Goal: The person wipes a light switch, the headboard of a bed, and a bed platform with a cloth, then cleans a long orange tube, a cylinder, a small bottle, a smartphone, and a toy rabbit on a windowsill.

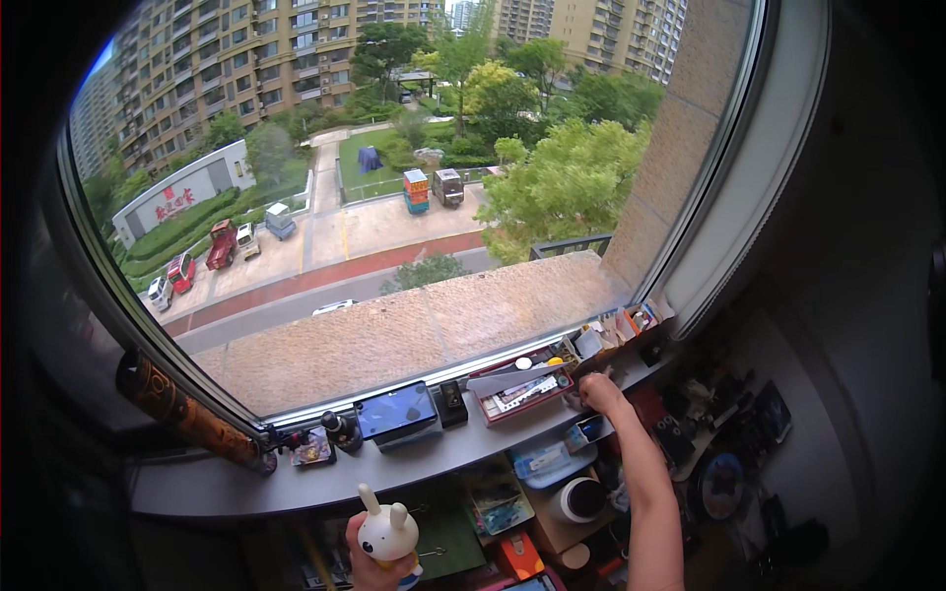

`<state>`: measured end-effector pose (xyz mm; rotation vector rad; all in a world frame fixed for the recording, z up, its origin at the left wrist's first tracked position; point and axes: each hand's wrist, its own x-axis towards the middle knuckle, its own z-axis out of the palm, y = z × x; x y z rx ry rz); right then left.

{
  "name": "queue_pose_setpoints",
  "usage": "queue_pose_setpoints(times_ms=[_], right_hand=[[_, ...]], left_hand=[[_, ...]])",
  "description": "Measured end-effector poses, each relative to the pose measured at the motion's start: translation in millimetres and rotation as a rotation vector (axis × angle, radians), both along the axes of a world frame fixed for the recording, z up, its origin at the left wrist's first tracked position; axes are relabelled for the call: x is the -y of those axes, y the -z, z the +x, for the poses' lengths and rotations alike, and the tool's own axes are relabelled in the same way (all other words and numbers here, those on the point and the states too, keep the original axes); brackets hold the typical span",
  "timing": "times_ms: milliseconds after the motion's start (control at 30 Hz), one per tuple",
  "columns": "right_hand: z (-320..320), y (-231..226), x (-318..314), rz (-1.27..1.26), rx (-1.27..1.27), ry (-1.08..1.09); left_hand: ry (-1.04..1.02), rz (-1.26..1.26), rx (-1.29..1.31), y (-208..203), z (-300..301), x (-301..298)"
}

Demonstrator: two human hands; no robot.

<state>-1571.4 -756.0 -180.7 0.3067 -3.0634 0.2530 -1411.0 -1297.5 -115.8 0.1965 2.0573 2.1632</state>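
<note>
In my left hand is a white rabbit figurine with upright ears and dark eyes, held upright near the lower edge of the view. My fingers wrap round its side and back. My right arm stretches far forward to the windowsill. There my right hand is closed beside the right end of a red-rimmed box of small items. What its fingers grip, if anything, is too small and hidden to name.
Along the sill stand a patterned cylinder, a dark bottle, a blue-topped box and a small black box. Below are a blue plastic tray, a white jar with a dark lid and an orange box. A window frame rises behind.
</note>
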Motion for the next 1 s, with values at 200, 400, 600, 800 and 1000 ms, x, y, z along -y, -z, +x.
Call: queue_pose_setpoints(times_ms=[200,400,600,800,1000], right_hand=[[7,7,-17,0.413,-0.203,-0.055],[62,-79,-19,-0.177,-0.712,0.267],[125,-133,78,-0.934,-0.535,0.446],[187,-135,251,-0.962,0.016,0.332],[189,-125,319,-0.740,-0.304,0.394]], left_hand=[[-0.104,-0.230,-0.291,-40,2,-6],[0.004,-0.225,-0.339,-20,1,2],[0.034,-0.169,-0.330,-6,-23,-19],[0.020,-0.185,-0.627,-34,-65,-91],[-0.111,-0.216,-0.944,-64,-63,-134]])
